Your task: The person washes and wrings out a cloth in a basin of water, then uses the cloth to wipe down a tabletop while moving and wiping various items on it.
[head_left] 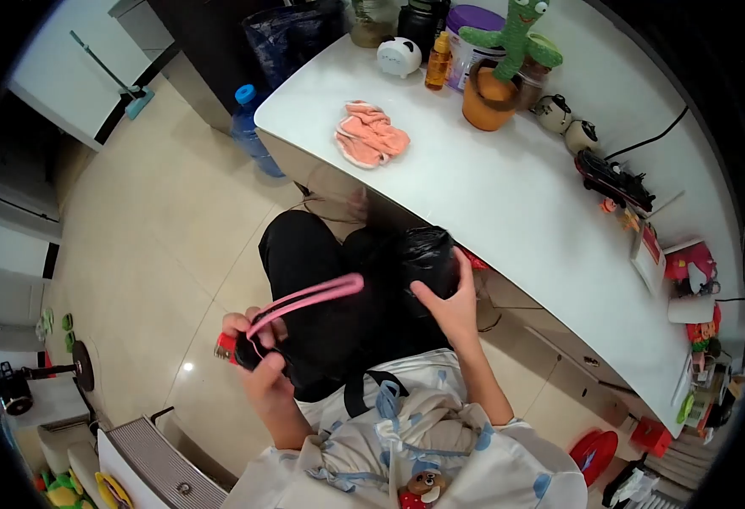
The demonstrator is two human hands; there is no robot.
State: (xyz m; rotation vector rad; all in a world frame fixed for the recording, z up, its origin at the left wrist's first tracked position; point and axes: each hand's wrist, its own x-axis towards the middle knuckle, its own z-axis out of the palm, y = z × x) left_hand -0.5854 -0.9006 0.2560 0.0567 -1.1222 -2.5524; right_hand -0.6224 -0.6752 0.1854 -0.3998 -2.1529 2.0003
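My left hand [266, 373] is closed on a small black object with a red end [226, 347], whose kind I cannot make out. From it a long pink strap [313, 293] loops up over my black-clad knee. My right hand [455, 307] is wrapped round the side of a crinkled black plastic bag [426, 259], thumb in front. The bag is bunched up beside the desk edge, above my lap; what it contains, if anything, is hidden.
The white desk [508, 212] runs along my right, with a peach cloth [371, 134] on it. Behind stand a panda figure [399, 57], an amber bottle [438, 61] and a cactus toy [512, 38]. A blue water jug [253, 131] is on the floor.
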